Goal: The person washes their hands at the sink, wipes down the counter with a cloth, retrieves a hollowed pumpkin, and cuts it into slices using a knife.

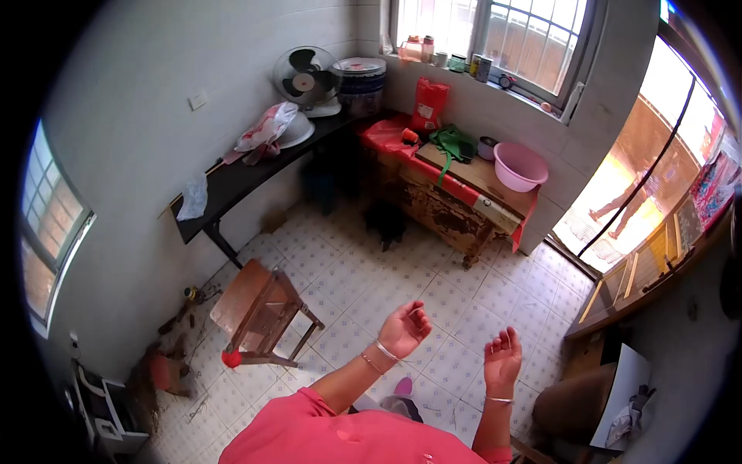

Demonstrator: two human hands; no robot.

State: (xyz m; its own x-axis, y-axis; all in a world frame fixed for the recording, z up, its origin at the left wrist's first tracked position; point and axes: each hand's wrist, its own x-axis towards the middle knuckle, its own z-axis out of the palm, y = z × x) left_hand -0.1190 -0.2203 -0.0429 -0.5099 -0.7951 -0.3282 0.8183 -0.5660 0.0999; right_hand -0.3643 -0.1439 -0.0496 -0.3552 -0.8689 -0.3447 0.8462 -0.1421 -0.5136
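My left hand (404, 331) is held out over the tiled floor (363, 286), palm turned up, with its fingers loosely curled and nothing visible in it. To its right, my right hand (503, 360) is also raised palm up, fingers apart and slightly bent, holding nothing. Neither hand touches anything. Bracelets circle both wrists. Left of my hands, a wooden chair (246, 301) stands on the floor. Below them, a pink shoe (403, 386) shows on one foot.
A black table (259, 170) along the left wall bears a fan (308, 77) and bags. A worn wooden cabinet (433, 205) holds a pink basin (520, 166) and green cloth (454, 144). A dark shape (384, 222) is on the floor. Outside the doorway, a person (638, 197) is visible.
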